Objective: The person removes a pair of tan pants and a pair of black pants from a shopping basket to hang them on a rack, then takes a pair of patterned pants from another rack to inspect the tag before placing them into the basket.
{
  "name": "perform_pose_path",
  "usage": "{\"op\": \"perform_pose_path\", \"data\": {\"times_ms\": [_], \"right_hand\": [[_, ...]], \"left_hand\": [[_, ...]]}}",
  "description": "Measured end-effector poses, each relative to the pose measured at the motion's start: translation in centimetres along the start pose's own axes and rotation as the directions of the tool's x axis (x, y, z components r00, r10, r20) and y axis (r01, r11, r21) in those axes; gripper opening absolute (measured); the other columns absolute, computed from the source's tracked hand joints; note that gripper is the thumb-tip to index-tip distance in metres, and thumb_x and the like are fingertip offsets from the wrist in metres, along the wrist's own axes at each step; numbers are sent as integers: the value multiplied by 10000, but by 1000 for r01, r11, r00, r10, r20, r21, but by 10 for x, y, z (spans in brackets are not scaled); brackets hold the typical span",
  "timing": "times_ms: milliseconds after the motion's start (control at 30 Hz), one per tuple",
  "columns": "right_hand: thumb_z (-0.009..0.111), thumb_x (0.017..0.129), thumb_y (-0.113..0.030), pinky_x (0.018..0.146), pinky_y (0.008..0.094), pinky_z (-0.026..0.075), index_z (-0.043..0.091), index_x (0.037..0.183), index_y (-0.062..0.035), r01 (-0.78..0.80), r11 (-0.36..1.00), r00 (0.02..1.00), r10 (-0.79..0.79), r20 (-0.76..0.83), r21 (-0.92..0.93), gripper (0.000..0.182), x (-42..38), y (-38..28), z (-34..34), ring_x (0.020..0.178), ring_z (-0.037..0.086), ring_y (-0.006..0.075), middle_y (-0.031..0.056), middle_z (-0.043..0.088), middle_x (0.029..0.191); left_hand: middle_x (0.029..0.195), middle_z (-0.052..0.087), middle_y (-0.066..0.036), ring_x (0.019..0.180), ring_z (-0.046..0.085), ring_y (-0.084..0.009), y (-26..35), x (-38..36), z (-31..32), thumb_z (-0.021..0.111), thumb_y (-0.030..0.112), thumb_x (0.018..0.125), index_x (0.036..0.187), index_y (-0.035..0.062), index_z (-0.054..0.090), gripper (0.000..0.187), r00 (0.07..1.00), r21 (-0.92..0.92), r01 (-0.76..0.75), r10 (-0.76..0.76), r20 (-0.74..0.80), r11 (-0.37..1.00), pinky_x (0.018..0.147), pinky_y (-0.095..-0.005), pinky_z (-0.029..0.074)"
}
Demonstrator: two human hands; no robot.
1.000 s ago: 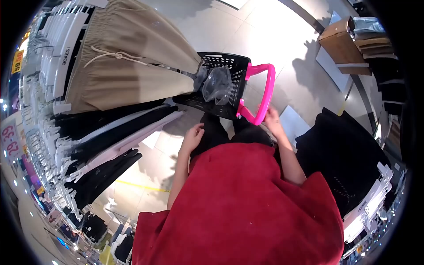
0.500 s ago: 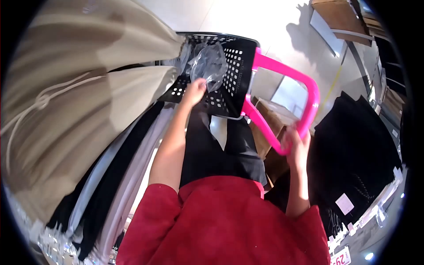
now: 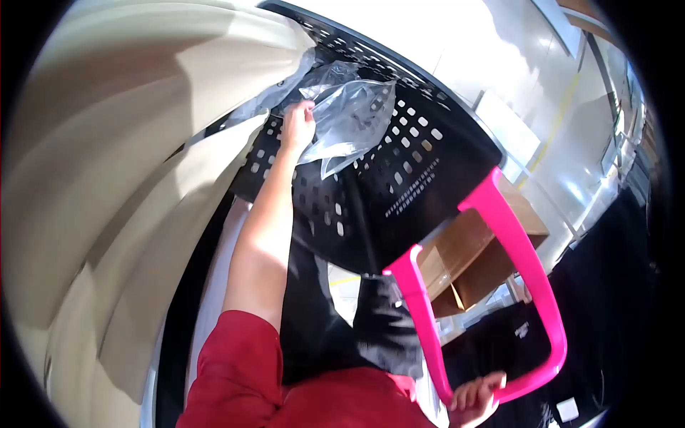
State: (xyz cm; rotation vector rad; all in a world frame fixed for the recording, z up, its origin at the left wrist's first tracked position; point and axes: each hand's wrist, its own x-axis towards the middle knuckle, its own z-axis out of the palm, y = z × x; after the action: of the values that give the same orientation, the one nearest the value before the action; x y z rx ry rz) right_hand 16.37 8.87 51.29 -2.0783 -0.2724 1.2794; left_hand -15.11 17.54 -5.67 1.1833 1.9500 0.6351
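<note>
A black perforated basket (image 3: 442, 114) with a pink handle (image 3: 524, 250) takes up the upper middle. Inside it lies crumpled clear plastic (image 3: 349, 121). My left hand (image 3: 298, 125) reaches into the basket, its fingers closed on the near edge of the plastic. Low on the right, my right hand (image 3: 474, 401) is wrapped round the bottom bar of the pink handle. Large beige garments (image 3: 143, 143) hang just left of the basket and touch its left side.
An open cardboard box (image 3: 471, 250) stands beyond the handle. Black garments (image 3: 606, 285) are on the right, one with a white tag (image 3: 567, 409). A white panel (image 3: 506, 128) rests on the pale floor (image 3: 464, 43). Dark and light garments hang at lower left.
The basket looks larger and tilted, and its handle now points lower right. My right hand has moved down with the handle. My left hand remains at the plastic, slightly higher and further left.
</note>
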Motion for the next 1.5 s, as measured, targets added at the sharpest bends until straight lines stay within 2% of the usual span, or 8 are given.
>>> {"op": "perform_pose_path", "data": {"times_ms": [167, 300, 467, 533, 667, 900, 1100, 1500], "right_hand": [[502, 922, -105, 401, 297, 454, 474, 1077, -85, -82, 994, 950, 98, 298, -66, 159, 12, -10, -28, 409, 408, 128, 9, 402, 527], [497, 918, -117, 412, 299, 455, 473, 1102, -23, 50, 998, 993, -53, 110, 28, 208, 19, 6, -29, 431, 424, 141, 28, 430, 547], [465, 917, -112, 419, 303, 450, 465, 1116, -12, 54, 996, 989, -45, 138, -67, 223, 36, 5, -59, 429, 389, 140, 32, 407, 537], [484, 917, -107, 414, 317, 452, 468, 1118, -30, 29, 996, 992, -18, 125, -89, 216, 33, 2, -62, 422, 392, 160, 41, 401, 530], [512, 920, -102, 414, 318, 443, 495, 1094, -54, -37, 996, 991, 47, 129, -79, 181, 27, -5, -52, 423, 393, 161, 38, 388, 527], [613, 878, -218, 360, 308, 435, 385, 869, -56, -22, 999, 997, 24, 69, -34, 280, 13, 9, -45, 354, 385, 142, 24, 335, 471], [586, 894, -144, 611, 359, 460, 455, 1025, -50, -128, 985, 983, 111, 147, 112, 208, 6, -16, -25, 596, 486, 170, 53, 470, 673], [522, 916, -113, 778, 359, 480, 488, 1047, -45, -237, 947, 933, 160, 322, 215, 152, 13, 9, -68, 781, 562, 191, 67, 553, 835]], "left_hand": [[1008, 597, -227, 960, 575, -382, -43, 90, 62, 577, 121, 829, 1110, 93, 598, 283, 998, 25, 34, -33, -54, 999, 834, -472, 459], [1455, 339, -127, 1352, 262, -360, -28, 95, 91, 683, 545, 728, 1360, 139, 399, 803, 920, 499, 94, -267, 287, 861, 1048, -507, 286], [1008, 671, -82, 942, 635, -289, -69, 33, 142, 566, 246, 848, 1196, 147, 539, 363, 958, 473, -210, 84, 273, 856, 833, -441, 473], [909, 682, -111, 876, 643, -308, -53, 18, 152, 578, 217, 837, 988, 96, 627, 199, 920, -202, 383, -353, 170, 901, 737, -409, 492], [787, 643, -175, 781, 644, -356, 24, 11, 64, 486, 107, 850, 913, 93, 626, 154, 987, 130, 158, -162, 23, 979, 690, -434, 490], [685, 380, 63, 638, 377, -57, 83, -14, -69, 514, 161, 872, 750, 97, 538, 140, 863, -713, 296, -499, -86, 635, 553, -235, 313], [981, 623, -49, 917, 568, -126, 205, -82, -181, 639, 207, 871, 1068, -15, 606, 298, 922, -712, 170, -365, -129, 682, 825, -273, 443], [738, 609, -42, 664, 518, -107, 272, -106, -194, 625, 187, 884, 913, -36, 616, 226, 973, -371, -103, 16, -231, 923, 621, -284, 439]]}}
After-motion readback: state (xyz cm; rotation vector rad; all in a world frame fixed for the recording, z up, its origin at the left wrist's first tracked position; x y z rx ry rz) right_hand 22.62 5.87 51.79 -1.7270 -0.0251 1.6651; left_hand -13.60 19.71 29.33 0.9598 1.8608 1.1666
